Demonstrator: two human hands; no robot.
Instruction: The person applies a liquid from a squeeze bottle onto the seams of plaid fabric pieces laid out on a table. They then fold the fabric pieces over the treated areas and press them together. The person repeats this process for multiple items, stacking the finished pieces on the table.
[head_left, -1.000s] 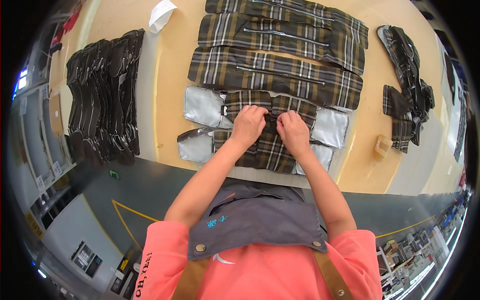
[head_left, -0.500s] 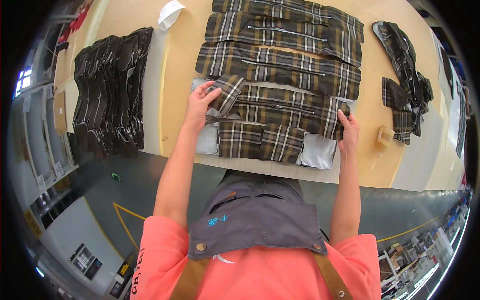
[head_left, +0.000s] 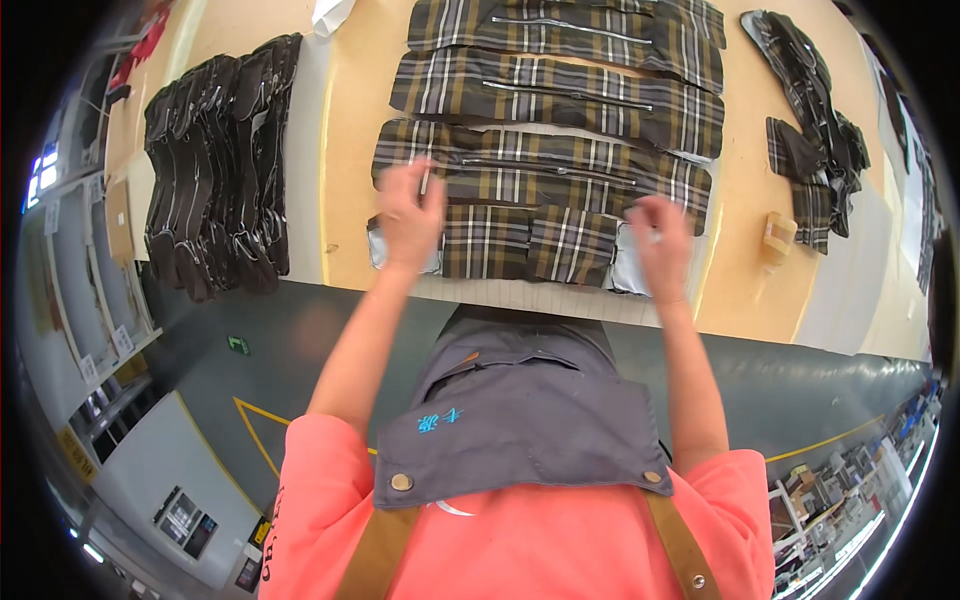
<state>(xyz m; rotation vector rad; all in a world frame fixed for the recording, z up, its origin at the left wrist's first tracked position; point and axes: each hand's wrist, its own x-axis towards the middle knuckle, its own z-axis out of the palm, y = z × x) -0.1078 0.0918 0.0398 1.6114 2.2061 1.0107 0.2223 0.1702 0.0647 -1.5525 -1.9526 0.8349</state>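
Plaid panel lies flat near the front of the desk, seemingly laid crosswise so its zip shows, while left hand and right hand blur near opposite ends, pinching or spread, I cannot tell.

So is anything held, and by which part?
No clear hold: left grip and right grip are over the ends of the nearest zippered panel, too blurred to tell if they touch it.

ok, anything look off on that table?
Just the heap of plaid and dark pieces on the right of the table: twisted and jumbled, whereas the zippered plaid panels lie in rough rows. I see no spill.
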